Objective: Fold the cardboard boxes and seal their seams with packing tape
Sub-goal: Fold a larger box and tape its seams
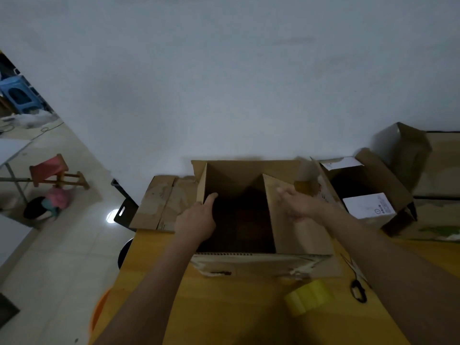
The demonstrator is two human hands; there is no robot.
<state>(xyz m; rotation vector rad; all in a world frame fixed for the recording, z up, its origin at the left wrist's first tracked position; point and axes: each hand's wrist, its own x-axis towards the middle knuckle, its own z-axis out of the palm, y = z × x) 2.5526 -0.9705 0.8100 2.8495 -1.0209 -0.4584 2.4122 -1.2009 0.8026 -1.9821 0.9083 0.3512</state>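
An open brown cardboard box (234, 175) stands on the wooden table (224, 307) in front of me. My left hand (196, 220) grips the box's left wall, thumb curled over the rim. My right hand (296, 204) is blurred, with straight fingers against the right flap (296, 235), which is folded inward over the opening. A yellow roll of packing tape (308, 296) lies on the table near the box's front right corner. The near flap (261, 263) lies flat toward me.
Scissors (357, 285) lie right of the tape. Another open box (373, 185) holding white packages stands at the right, with more cardboard behind it. Flattened cardboard (161, 202) lies left of the box. A white wall is just behind; stools stand on the floor at left.
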